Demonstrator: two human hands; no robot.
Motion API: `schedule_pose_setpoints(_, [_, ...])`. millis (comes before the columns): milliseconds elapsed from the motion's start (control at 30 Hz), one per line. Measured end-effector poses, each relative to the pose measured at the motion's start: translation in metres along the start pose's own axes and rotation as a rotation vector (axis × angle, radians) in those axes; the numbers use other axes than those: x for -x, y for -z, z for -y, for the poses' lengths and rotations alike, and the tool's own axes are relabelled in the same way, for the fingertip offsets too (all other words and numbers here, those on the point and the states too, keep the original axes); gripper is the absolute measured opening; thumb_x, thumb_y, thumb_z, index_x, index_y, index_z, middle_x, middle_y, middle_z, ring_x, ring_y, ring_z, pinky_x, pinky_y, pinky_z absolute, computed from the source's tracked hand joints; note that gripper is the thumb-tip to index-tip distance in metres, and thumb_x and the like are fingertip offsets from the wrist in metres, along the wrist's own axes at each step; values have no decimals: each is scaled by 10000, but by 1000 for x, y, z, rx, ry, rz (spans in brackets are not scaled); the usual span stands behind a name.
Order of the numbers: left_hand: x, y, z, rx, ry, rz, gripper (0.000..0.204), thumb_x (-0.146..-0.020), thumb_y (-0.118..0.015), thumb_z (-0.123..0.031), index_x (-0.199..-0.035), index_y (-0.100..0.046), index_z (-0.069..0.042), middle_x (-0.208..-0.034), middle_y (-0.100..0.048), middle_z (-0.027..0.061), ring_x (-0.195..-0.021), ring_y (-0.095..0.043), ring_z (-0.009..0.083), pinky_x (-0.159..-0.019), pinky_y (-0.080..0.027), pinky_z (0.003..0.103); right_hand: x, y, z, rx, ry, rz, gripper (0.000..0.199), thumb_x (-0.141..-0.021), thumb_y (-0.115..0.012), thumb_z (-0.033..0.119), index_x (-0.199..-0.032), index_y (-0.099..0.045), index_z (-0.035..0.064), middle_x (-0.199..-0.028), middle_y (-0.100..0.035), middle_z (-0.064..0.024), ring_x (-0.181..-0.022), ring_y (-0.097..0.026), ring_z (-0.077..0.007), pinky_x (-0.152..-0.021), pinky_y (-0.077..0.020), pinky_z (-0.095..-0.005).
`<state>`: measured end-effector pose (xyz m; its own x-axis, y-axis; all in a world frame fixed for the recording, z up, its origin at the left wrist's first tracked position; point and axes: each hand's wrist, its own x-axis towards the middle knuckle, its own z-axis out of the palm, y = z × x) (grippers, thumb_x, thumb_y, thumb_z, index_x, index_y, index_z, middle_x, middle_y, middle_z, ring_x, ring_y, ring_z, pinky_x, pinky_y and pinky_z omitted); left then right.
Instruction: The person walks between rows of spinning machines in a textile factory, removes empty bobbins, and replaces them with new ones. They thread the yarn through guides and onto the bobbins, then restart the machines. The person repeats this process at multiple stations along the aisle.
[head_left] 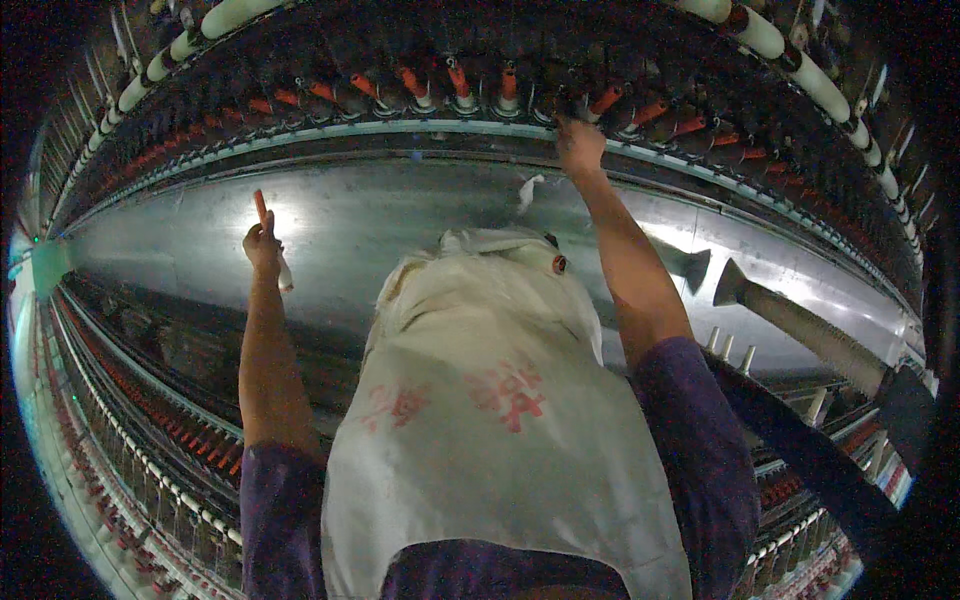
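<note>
Head view looking down at a long spinning frame, pretty dim in here. Left hand (263, 245) is closed around an orange bobbin tube (262, 210), held upright out over the shiny metal panel (400, 225), with something pale poking out below the fist; can't tell what. Right hand (579, 146) is stretched to the far side, fingers curled in among the row of orange bobbins (460, 85) sitting on their spindles. Honestly can't tell if it's pinching one or just touching, the fingertips are buried in the dark bit. A white cloth bag (480, 400) hangs at the person's front, mouth open, between the two arms. There's a scrap of white fluff (528, 190) on the panel just left of the right forearm, and a grey tapered handle thing (800, 325) off to the right.

My take on doing this bit well: grip whichever bobbin the right hand is on low down and lift straight along the spindle rather than yanking sideways, since the neighbours sit really close. Keep the spare tube in the left hand upright and ready, clear of the bag opening.
</note>
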<state>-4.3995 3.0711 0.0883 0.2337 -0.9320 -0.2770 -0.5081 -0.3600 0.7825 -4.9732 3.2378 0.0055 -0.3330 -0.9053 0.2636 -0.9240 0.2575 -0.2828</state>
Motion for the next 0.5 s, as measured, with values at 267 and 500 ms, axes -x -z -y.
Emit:
schedule_pose_setpoints(267, [-36, -28, -87, 119, -286, 219, 240, -847, -663, -173, -906, -591, 48, -804, -631, 107, -656, -623, 177, -609, -552, 295, -8, 81, 24, -481, 281, 294, 247, -746, -609, 87, -983, -675, 84, -640, -604, -111, -603, -587, -206, -533, -455, -360])
schedule_pose_setpoints(500, [166, -217, -185, 327, -680, 742, 200, -900, -573, -128, -1049, -560, 4, -949, -634, 136, -920, -630, 204, -772, -513, 321, -37, 292, 75, -1514, -462, 279, 218, -835, -600, 123, -1010, -666, 12, -627, -492, 47, -495, -324, -38, -447, -264, -214])
